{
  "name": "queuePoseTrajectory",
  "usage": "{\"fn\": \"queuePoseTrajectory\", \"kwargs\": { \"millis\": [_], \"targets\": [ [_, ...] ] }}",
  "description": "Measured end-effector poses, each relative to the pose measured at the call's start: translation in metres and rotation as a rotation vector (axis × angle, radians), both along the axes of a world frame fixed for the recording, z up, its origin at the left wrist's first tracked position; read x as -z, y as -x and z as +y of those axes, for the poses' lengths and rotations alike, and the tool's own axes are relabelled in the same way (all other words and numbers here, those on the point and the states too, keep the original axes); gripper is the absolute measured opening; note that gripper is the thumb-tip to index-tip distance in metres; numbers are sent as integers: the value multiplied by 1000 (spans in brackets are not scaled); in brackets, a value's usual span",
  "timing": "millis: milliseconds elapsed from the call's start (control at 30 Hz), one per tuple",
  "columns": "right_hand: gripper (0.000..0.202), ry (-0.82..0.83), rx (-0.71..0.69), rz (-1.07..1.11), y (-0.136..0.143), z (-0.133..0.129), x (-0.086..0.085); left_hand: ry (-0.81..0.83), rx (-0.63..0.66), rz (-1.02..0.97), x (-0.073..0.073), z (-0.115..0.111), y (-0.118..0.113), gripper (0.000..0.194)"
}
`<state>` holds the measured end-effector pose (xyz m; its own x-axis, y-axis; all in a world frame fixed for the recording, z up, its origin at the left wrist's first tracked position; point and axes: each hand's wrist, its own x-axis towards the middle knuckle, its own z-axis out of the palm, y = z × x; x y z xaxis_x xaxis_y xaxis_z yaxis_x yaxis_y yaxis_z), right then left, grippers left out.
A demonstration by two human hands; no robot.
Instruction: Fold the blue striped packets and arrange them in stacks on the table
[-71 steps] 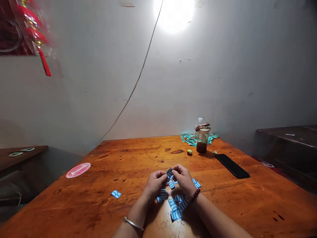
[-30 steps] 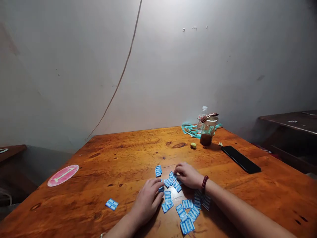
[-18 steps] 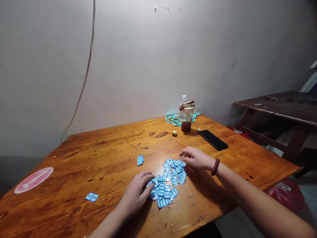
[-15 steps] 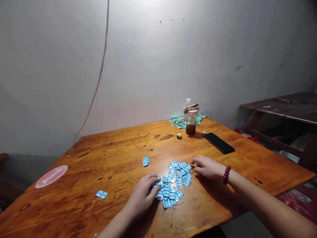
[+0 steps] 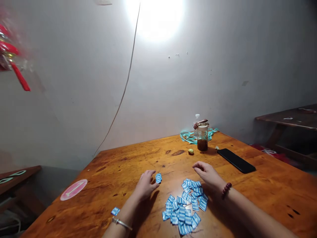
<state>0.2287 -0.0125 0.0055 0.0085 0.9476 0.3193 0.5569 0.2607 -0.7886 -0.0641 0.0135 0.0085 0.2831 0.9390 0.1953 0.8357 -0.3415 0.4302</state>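
Observation:
Scattered in a loose heap near the table's front are small blue-and-white striped packets (image 5: 182, 211), several overlapping. My left hand (image 5: 146, 186), with a silver bangle on its wrist, is at the left side of a small stack of the same packets (image 5: 158, 178). Its thumb and fingers are apart, with the stack just beyond their tips. Beyond the heap on the right hovers my right hand (image 5: 206, 173), wearing a dark red bead bracelet. Its fingers curl loosely, apart from the thumb, and nothing shows in them. Another little group of packets (image 5: 115, 211) lies left of my left forearm.
A black phone (image 5: 236, 160) lies on the wooden table (image 5: 133, 158) at right. Behind are a jar-like bottle with brown liquid (image 5: 202, 140), a clear bottle (image 5: 197, 124), turquoise straps (image 5: 187, 136) and a small yellowish object (image 5: 191, 151). A pink round sticker (image 5: 73, 190) is at left.
My left hand has left the heap and moved forward to the small stack. My right hand has drawn slightly forward from the heap, fingers more curled. The view has tilted up and turned left.

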Motion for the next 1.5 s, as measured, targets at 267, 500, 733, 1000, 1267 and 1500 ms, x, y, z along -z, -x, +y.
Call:
{"fn": "queuePoseTrajectory", "kwargs": {
  "millis": [267, 500, 733, 1000, 1267, 1500],
  "targets": [
    [18, 3, -255, -146, 69, 32, -8, 153, 177, 146, -2, 29, 8, 62],
    [27, 72, -300, -285, 115, 68, 15, 171, 227, 126, -6, 39, 6, 52],
    [28, 25, -289, -477, 124, 64, 28, 156, 276, 40, -3, 40, 9, 49],
    [26, 16, -336, -469, 121, 64, 27, 124, 257, 3, -2, 43, 6, 33],
    [26, 9, -326, -473, 120, 62, 25, 116, 250, -7, -4, 42, 4, 34],
    [25, 1, -355, -409, 119, 65, 29, 176, 191, -54, -3, 44, 14, 34]
  ]
}}
